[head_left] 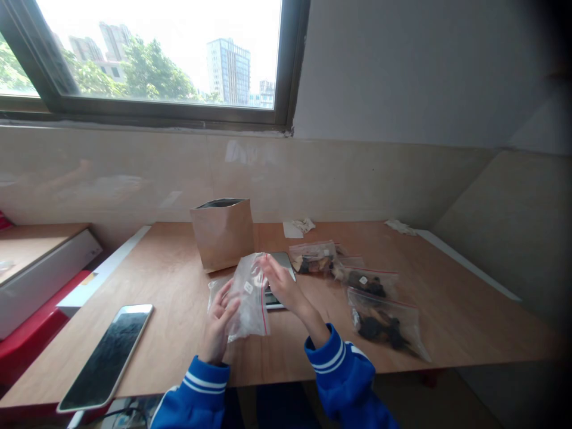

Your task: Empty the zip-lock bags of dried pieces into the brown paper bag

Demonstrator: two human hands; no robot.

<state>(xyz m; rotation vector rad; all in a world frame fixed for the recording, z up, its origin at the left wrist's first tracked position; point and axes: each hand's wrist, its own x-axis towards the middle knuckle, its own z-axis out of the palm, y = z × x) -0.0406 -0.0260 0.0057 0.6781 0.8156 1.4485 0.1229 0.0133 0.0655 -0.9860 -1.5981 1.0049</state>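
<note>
A clear zip bag (pixel 248 307) with a red strip along its right edge and a small white label is held up between my two hands. My left hand (pixel 220 319) grips its left side, thumb in front. At the upper right edge, by the red strip, my right hand (pixel 281 281) pinches the bag with its fingertips. No contents show inside it. Behind the bag sits a kitchen scale (pixel 286 262), partly hidden by the bag and my right hand. Another clear bag (pixel 213 290) lies partly hidden behind my left hand.
An open-topped brown paper pouch (pixel 226 235) stands behind my hands. Several zip bags with dark dried pieces, one a nearer bag (pixel 386 322), lie to the right. A smartphone (pixel 109 357) with a plugged cable lies front left. Crumpled tissue (pixel 304 225) rests near the wall.
</note>
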